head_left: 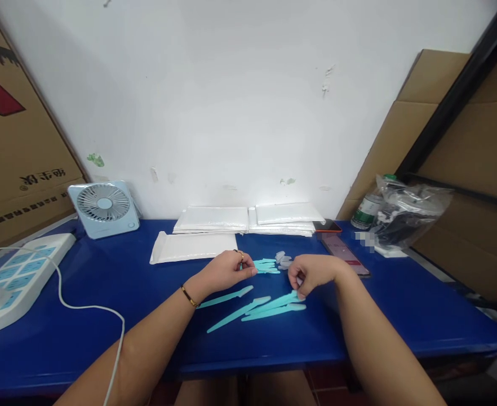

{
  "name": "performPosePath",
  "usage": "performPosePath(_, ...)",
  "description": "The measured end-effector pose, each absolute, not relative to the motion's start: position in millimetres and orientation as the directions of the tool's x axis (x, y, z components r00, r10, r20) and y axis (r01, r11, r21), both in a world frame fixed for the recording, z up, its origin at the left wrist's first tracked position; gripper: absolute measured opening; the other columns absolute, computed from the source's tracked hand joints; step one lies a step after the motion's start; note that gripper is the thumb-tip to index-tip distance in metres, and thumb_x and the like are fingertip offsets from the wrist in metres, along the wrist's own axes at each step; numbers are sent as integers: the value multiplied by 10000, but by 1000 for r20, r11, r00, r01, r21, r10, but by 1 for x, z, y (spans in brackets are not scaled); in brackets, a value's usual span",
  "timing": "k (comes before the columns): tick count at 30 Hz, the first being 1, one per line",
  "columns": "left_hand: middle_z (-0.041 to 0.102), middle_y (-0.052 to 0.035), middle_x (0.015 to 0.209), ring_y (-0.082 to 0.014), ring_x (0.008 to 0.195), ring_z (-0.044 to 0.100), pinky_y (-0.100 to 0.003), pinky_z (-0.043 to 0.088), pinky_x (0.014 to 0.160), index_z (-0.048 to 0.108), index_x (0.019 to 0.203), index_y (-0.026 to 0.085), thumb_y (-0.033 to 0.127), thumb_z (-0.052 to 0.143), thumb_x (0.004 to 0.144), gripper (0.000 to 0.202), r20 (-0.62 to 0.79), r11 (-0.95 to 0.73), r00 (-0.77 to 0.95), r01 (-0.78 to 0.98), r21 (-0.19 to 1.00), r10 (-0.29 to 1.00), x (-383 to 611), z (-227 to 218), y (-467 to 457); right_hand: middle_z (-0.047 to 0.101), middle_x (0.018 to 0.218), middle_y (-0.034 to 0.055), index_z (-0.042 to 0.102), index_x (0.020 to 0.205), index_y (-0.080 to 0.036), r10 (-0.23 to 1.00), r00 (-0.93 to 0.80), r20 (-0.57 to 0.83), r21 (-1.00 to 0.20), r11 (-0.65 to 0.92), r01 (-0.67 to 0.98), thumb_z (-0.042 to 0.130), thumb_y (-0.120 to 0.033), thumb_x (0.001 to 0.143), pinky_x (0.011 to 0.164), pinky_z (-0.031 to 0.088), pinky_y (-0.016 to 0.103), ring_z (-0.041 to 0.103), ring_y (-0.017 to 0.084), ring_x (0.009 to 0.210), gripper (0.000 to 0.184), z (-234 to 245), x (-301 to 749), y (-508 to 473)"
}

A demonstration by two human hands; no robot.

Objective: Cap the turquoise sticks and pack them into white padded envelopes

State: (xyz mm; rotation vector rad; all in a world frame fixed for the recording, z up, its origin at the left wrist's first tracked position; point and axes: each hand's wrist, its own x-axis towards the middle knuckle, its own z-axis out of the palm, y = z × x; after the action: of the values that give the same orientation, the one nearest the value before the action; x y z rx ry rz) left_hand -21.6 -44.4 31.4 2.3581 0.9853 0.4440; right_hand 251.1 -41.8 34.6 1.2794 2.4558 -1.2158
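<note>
My left hand (225, 269) rests on the blue table (105, 293) with fingers curled, pinching the end of a small pile of teal plastic pieces (267, 265). My right hand (310, 273) is curled too, fingertips pressed on the upper ends of several long teal razor-like sticks (257, 307) that lie fanned out between my arms. A few small clear caps (283, 259) sit just beyond the hands.
White padded mailers lie stacked at the back (248, 219), one (193, 247) nearer. A small fan (103, 207), a power strip (20, 270) with white cable, two phones (344, 251), a bottle and plastic bag (404, 217), and cardboard boxes on both sides surround the table.
</note>
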Motion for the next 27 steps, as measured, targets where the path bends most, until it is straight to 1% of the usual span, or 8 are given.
performPosePath(3, 627, -10, 746, -132, 647, 534, -233, 380, 580, 659, 879, 204, 534, 411, 856, 413, 48, -610, 748, 501, 614, 662, -16, 35, -53, 554, 604, -29, 677, 747, -157, 680, -660, -318, -697, 304, 649, 728, -374, 608, 526, 356, 215, 475, 102, 556, 263, 36, 251, -41)
performPosePath(5, 623, -8, 707, -131, 618, 525, -234, 371, 568, 655, 843, 201, 516, 409, 864, 400, 43, -636, 756, 518, 572, 653, -14, 33, -54, 546, 615, -28, 658, 745, -158, 739, -637, -218, -721, 318, 615, 714, -381, 633, 537, 358, 214, 473, 103, 572, 256, 36, 250, -39)
performPosePath(10, 656, -17, 772, -142, 653, 546, -254, 356, 587, 612, 693, 193, 362, 427, 874, 309, 152, -680, 682, 630, 374, 716, -17, 21, -38, 586, 624, -12, 642, 710, -164, 876, -470, -108, -639, 301, 708, 695, -351, 638, 527, 355, 219, 495, 116, 578, 207, 23, 256, -26)
performPosePath(14, 653, -12, 739, -158, 682, 565, -255, 341, 558, 635, 735, 214, 384, 482, 828, 247, 119, -626, 626, 709, 324, 771, -21, 19, -30, 637, 656, 12, 663, 750, -164, 947, -314, -73, -597, 211, 774, 713, -334, 593, 530, 378, 233, 540, 142, 593, 237, 17, 263, -19)
performPosePath(18, 633, -5, 737, -169, 701, 571, -250, 336, 528, 642, 802, 226, 472, 607, 715, 263, 88, -605, 612, 731, 317, 786, -28, 33, -39, 647, 670, 23, 677, 811, -170, 928, -371, -20, -638, 274, 719, 662, -347, 666, 531, 389, 234, 554, 143, 597, 230, 24, 257, -27)
performPosePath(20, 634, 1, 712, -166, 649, 563, -247, 320, 492, 644, 745, 225, 478, 676, 639, 276, -27, -601, 640, 735, 312, 768, -34, 42, -46, 659, 710, 36, 682, 818, -169, 906, -423, -9, -670, 309, 675, 627, -358, 708, 542, 399, 235, 562, 144, 616, 226, 28, 252, -32)
performPosePath(23, 625, 13, 624, -148, 555, 538, -238, 296, 455, 642, 653, 220, 350, 732, 580, 174, -206, -595, 658, 748, 295, 725, -40, 46, -55, 658, 716, 39, 689, 796, -169, 878, -478, -21, -676, 340, 654, 612, -377, 730, 540, 401, 235, 559, 142, 615, 231, 33, 242, -39)
performPosePath(27, 619, 5, 616, -137, 558, 536, -238, 315, 483, 629, 642, 209, 244, 643, 665, 44, -128, -616, 665, 736, 281, 736, -35, 39, -58, 632, 665, 14, 699, 849, -187, 823, -566, -48, -679, 389, 622, 645, -439, 712, 506, 379, 222, 536, 131, 579, 292, 37, 220, -48)
